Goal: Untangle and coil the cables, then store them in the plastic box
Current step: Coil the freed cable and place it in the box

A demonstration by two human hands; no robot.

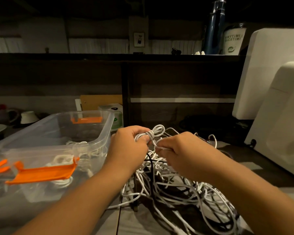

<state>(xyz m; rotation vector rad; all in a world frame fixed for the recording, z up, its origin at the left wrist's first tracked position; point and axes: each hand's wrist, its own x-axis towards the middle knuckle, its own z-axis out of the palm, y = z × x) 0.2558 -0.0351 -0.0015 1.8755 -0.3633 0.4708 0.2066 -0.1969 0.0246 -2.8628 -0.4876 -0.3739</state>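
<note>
Plastic box (98, 143): clear, lidless, with orange latches; it stands on the surface at the left and serves here as the landmark. White coiled cables (63, 160) already lie on its floor.
Left hand (129, 146): just right of the box's near right corner, fingers closed around a small white coil (153, 133) with loops standing out of the top.
Right hand (175, 150): further right of the box, close to the left hand but not touching it, thumb and fingers pinched on the white strand that runs out of that coil.
Cable tangle (176, 189): right of the box and under both hands, a loose heap of white leads with a few black ones, spilling toward the near edge of the surface.
Progress: by the look of it, well short of the end; a few coils are stored, one is being wound or tied off, and most of the heap is not yet sorted.
Writing: on a white cup (233, 41) on the shelf far right of and above the box, letters that seem to read "ANYTIME NICETIME"; partly blurred.
</note>
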